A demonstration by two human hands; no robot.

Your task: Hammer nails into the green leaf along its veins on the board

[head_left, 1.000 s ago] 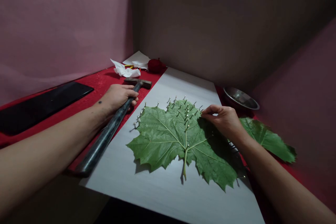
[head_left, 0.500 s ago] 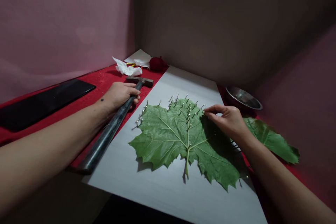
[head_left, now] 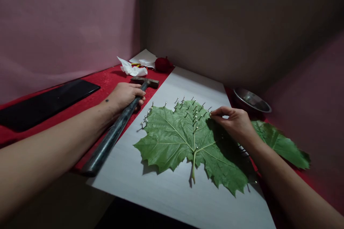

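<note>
1. My L hand (head_left: 125, 96) is wrapped round the hammer (head_left: 115, 132) handle, just below the head; the butt end slants toward me.
2. My R hand (head_left: 236, 121) has thumb + fingers pinched together at the leaf's upper R edge, right by some nails; can't tell if a nail's b/w the fingertips.
3. Big green leaf (head_left: 172, 143) lies on the white board (head_left: 134, 186), approx. centre, stem twd me. R side's in shadow.
4. Nails (head_left: 195, 121) stand along its midrib, round the top lobe & at the L lobe's edge; a few more nr my R forearm.
5. On the red tabletop (head_left: 107, 75), far L: black slab (head_left: 53, 102). At the back: crumpled tissue (head_left: 134, 70) + red ball (head_left: 162, 64).
6. R of the board: metal bowl (head_left: 252, 101), w/ a 2nd leaf (head_left: 285, 143) nearer me.
</note>
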